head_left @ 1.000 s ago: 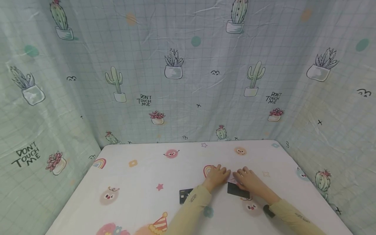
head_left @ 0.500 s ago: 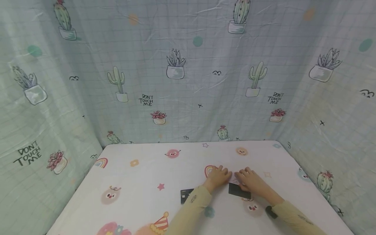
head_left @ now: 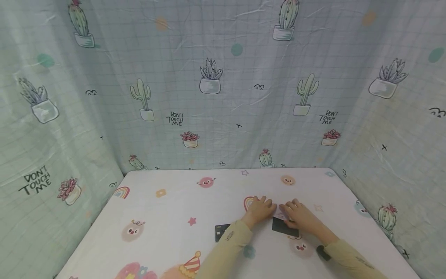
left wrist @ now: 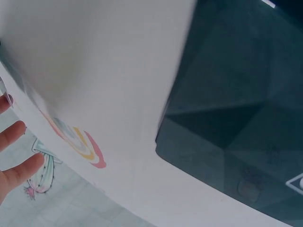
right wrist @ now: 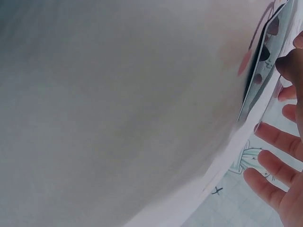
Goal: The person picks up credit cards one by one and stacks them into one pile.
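Observation:
Between the two hands, in the head view, lies a thin, see-through, pinkish sheet point(head_left: 280, 214); its kind is unclear. My left hand point(head_left: 259, 212) pinches its left side with the fingertips, the other fingers spread. From the right, my right hand point(head_left: 300, 218) pinches the same sheet, thumb low and near a dark card point(head_left: 285, 227) on the table. In the right wrist view the sheet's clear edge point(right wrist: 258, 126) runs by the fingers, and the dark card point(right wrist: 265, 56) appears edge-on. A black bank card point(head_left: 220, 232) with a chip sits partly under the left sleeve; it looms large point(left wrist: 222, 156) in the left wrist view.
The white table point(head_left: 167, 232) is printed with faces, stars and rainbows. A cloth with cactus prints point(head_left: 223, 104) rises behind it and on both sides. Near the right sleeve point(head_left: 348, 257) a dark rounded thing point(head_left: 323, 253) shows, partly hidden.
The head view has shifted slightly, so everything appears a little further right. Both hands and the cards keep nearly the same places relative to the table.

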Demonstrator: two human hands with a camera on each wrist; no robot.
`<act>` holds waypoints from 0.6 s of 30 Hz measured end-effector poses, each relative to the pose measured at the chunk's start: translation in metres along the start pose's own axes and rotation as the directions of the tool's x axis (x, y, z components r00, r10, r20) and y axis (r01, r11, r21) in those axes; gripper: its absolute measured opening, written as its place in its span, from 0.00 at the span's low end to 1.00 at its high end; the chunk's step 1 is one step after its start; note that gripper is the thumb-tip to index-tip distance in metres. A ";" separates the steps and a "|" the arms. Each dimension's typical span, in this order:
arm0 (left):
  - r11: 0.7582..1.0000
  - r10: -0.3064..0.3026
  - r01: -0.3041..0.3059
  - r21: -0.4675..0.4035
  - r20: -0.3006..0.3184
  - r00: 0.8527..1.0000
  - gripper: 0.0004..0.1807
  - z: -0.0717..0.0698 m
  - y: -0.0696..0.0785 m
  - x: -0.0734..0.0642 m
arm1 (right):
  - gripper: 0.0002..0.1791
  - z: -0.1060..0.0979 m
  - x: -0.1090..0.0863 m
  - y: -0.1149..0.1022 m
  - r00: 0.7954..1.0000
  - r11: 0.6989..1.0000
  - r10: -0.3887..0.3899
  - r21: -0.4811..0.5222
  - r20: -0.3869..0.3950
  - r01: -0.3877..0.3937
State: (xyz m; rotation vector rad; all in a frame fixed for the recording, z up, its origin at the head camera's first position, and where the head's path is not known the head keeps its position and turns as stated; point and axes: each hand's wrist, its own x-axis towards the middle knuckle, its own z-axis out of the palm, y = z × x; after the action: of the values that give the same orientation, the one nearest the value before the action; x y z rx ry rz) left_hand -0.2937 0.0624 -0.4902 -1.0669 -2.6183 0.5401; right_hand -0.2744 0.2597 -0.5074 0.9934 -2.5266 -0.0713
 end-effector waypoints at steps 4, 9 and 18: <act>1.000 -0.001 0.001 0.007 0.005 1.000 0.17 0.000 -0.001 0.000 | 0.27 -0.001 0.002 -0.001 0.999 1.000 0.022 0.007 0.027 -0.022; 1.000 0.003 -0.003 0.024 0.003 1.000 0.19 0.001 -0.002 -0.001 | 0.27 -0.001 0.002 -0.003 0.999 0.999 0.040 0.010 0.037 -0.041; 0.999 0.001 0.000 0.044 -0.045 0.999 0.16 0.000 -0.006 -0.001 | 0.28 0.000 0.005 -0.001 0.999 1.000 0.014 -0.008 -0.037 -0.014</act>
State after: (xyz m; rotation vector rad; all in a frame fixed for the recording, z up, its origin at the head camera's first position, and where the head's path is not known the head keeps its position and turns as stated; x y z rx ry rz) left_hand -0.2968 0.0583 -0.4876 -1.0539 -2.5556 0.5649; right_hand -0.2769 0.2563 -0.5055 0.9649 -2.4979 -0.0590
